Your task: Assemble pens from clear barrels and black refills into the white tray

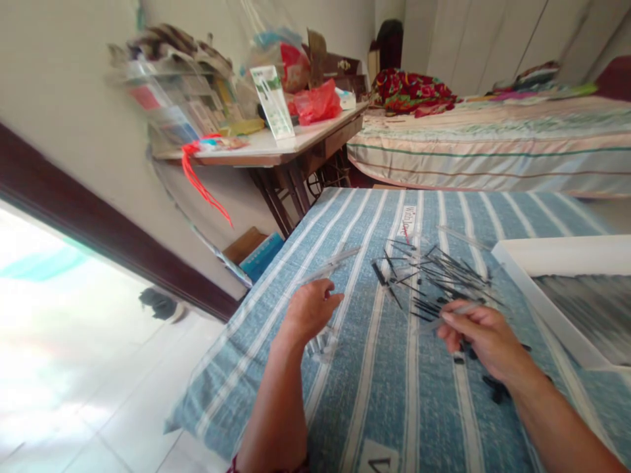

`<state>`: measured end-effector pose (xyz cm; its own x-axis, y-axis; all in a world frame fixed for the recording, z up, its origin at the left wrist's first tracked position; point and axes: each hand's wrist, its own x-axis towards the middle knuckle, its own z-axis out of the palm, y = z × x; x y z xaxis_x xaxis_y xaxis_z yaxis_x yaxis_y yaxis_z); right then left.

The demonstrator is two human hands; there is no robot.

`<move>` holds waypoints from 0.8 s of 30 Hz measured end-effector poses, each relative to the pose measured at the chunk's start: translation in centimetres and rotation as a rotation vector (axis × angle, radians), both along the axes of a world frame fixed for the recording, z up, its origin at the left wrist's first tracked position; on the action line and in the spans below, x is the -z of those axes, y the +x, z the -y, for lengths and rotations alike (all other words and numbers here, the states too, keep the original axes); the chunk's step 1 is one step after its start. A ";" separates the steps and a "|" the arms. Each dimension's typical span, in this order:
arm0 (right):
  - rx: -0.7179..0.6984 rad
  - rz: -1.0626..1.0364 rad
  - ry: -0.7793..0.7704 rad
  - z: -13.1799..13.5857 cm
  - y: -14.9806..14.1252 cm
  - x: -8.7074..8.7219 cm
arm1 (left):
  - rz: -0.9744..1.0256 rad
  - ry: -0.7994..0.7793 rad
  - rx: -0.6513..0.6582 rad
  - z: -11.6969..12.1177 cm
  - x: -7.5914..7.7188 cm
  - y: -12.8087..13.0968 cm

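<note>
My right hand [476,332] pinches a thin, clear plastic tube [463,309] between thumb and fingers, over the striped cloth. Just beyond it lies a loose heap of slim black sticks [453,272], some crossing one another. Small black pieces, like caps [495,387], sit under and beside my right wrist. My left hand [313,309] hovers with fingers half curled and apart, nothing visible between them. Long clear tubes [335,261] lie just past its fingers. Short clear or silvery pieces [321,345] are partly hidden by the left wrist.
A white box [513,276] filled with rows of thin dark items stands at the right. Blue-and-white striped cloth [379,368] covers the table. Behind are a cluttered sewing table [276,157] and a bed [493,144]. A doorway edge [123,236] runs along the left.
</note>
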<state>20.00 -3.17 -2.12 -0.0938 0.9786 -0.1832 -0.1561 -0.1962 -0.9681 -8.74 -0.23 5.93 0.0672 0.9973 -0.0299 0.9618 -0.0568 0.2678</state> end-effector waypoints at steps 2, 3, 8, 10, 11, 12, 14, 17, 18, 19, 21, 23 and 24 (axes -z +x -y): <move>0.024 0.002 0.003 -0.1 0.1 0.1 | 0.029 0.065 0.027 1.6 0.1 -0.6; 0.031 0.003 0.005 -0.1 0.2 0.1 | 0.042 0.097 0.048 2.6 0.4 -0.9; 0.036 0.019 0.000 -0.3 0.2 0.1 | -0.027 0.220 -0.010 8.0 4.6 -2.0; 0.023 0.021 0.011 -0.3 0.0 0.0 | -0.051 0.231 -0.069 9.3 6.8 -2.0; 0.018 0.020 0.019 -0.3 0.0 0.0 | -0.058 0.237 -0.090 9.6 7.8 -1.9; 0.016 0.017 0.025 -0.3 0.0 0.0 | -0.068 0.250 -0.119 9.7 8.7 -1.8; 0.022 0.006 0.032 -0.3 0.0 0.0 | -0.090 0.277 -0.122 9.5 9.9 -1.3; 0.037 -0.020 0.026 -0.4 0.2 0.1 | -0.092 0.295 -0.080 8.7 10.5 -0.4; 0.037 -0.027 0.023 -0.4 0.3 0.1 | -0.087 0.288 -0.069 8.4 10.6 -0.1; 0.039 -0.031 0.020 -0.5 0.3 0.1 | -0.080 0.274 -0.061 8.0 10.5 0.2; 0.036 -0.033 0.021 -0.5 0.3 0.0 | -0.061 0.241 -0.047 7.0 10.4 0.8; 0.027 -0.030 0.031 -0.6 0.2 0.0 | -0.035 0.210 -0.024 5.7 10.2 1.7; 0.023 -0.030 0.037 -0.6 0.2 -0.1 | -0.023 0.196 -0.008 5.0 10.0 2.2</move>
